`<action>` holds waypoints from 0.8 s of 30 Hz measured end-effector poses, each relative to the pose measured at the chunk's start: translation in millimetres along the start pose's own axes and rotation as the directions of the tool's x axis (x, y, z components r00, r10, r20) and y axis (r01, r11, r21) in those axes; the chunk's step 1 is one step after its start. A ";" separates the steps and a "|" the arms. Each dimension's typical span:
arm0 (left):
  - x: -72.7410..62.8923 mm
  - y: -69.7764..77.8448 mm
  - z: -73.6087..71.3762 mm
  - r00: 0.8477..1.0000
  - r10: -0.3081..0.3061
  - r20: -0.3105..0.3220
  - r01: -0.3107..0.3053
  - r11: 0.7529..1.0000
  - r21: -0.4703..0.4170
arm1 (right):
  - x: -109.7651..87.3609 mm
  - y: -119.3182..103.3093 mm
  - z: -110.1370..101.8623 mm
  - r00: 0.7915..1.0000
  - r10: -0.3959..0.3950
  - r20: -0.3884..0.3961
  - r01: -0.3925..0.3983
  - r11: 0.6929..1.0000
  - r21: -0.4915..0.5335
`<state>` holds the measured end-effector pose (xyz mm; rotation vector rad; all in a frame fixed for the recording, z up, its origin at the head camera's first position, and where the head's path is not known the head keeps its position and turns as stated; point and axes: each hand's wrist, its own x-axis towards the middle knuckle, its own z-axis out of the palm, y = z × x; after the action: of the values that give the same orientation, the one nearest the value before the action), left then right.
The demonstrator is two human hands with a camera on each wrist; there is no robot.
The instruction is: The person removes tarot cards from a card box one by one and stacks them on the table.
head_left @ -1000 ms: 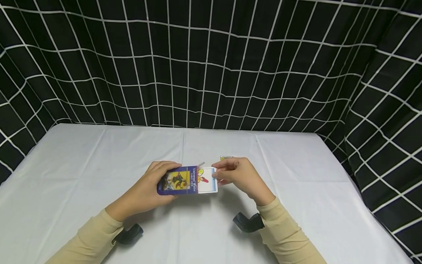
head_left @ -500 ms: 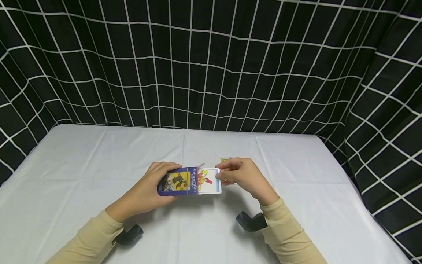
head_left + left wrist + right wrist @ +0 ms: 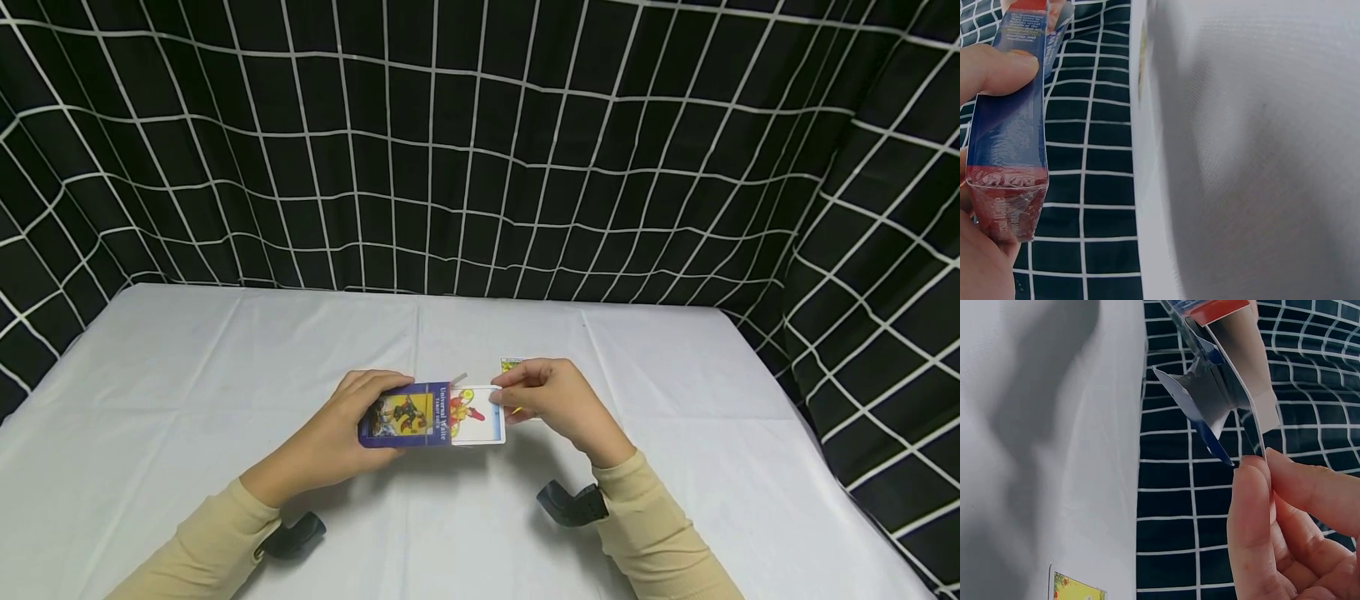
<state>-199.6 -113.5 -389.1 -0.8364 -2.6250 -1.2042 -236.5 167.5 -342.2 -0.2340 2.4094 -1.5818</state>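
A blue tarot card box (image 3: pixel 405 414) is held above the table by my left hand (image 3: pixel 330 437), whose thumb and fingers grip its two long edges. From the box's right end sticks a tarot card (image 3: pixel 478 421) with a red and yellow figure, partly out. My right hand (image 3: pixel 562 408) pinches the card's outer edge between thumb and fingertips. In the right wrist view, the box's end flap (image 3: pixel 1188 412) hangs open beside the card. The left wrist view shows the box's narrow blue side (image 3: pixel 1010 131), with my thumb pressed on it.
Another card (image 3: pixel 512 363) with a yellow picture lies on the white tablecloth (image 3: pixel 300 333), mostly hidden behind my right hand. A black curtain (image 3: pixel 450 150) with a white grid surrounds the table's back and sides. A dark curved device sits at each wrist.
My right hand has moved slightly right, drawing the card a little further out of the box. Most of that came in the first half second; the left hand has barely moved.
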 end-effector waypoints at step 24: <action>0.1 1.0 -0.8 1.000 -0.013 -0.007 0.013 1.000 0.008 | -1.6 -2.8 -21.3 1.000 0.016 -0.002 -0.016 0.998 -0.059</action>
<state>-199.2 -113.5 -387.8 -0.8133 -2.6322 -1.1974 -241.2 185.5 -331.3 -0.2241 2.4552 -1.5058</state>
